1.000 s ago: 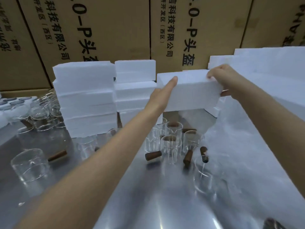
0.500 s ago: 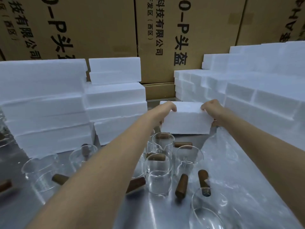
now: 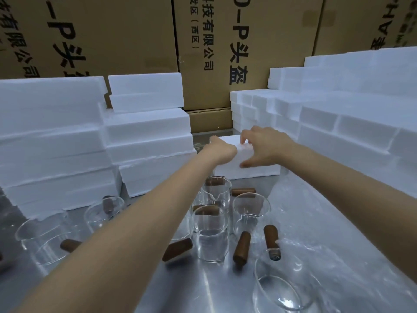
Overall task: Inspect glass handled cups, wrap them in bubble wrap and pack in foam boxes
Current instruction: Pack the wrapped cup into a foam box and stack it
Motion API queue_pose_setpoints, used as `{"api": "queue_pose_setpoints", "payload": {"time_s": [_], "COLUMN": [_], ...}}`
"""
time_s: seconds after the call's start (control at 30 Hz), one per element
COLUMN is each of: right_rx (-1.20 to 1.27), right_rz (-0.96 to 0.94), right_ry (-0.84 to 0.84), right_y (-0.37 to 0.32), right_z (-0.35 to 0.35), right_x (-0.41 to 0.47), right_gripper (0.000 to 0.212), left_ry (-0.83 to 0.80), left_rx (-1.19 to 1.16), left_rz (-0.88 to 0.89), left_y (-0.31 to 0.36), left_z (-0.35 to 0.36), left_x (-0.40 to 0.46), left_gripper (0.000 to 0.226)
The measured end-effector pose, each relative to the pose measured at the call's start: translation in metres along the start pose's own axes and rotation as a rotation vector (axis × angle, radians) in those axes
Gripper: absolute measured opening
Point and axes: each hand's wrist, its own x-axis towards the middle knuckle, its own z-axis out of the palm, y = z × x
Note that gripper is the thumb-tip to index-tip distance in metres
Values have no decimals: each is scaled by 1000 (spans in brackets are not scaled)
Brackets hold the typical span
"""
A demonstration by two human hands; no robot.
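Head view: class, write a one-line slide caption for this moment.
Both hands on a foam box set on the table behind glass handled cups.

- packing/warehouse area
- printed cardboard cartons (image 3: 126,35) stacked along far wall
- white foam boxes (image 3: 54,136) piled left and right
- steel surface (image 3: 203,288) holding glass cups (image 3: 211,236)
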Motion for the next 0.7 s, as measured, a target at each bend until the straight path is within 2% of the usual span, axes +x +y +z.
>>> {"api": "queue_pose_setpoints", "payload": {"time_s": [0.13, 0.2, 0.43, 0.7], "right_rx": [-177, -200, -119, -52], "right_rz": [-24, -4, 115, 149], "right_ry": [165, 182, 140, 40], "right_y": [-1, -2, -4, -1], "right_z": [21, 27, 39, 43], "right_x": [4, 11, 43, 53], "right_gripper": [59, 58, 44, 62], "left_ry": [-17, -15, 38, 81], "left_rx": [128, 162, 312, 378], "left_rz": [76, 106, 250, 315], "left_y": [-9, -12, -20, -24], "left_z": [9, 13, 25, 32], "left_x": [-15, -24, -49, -49], "left_gripper": [77, 76, 58, 35]}}
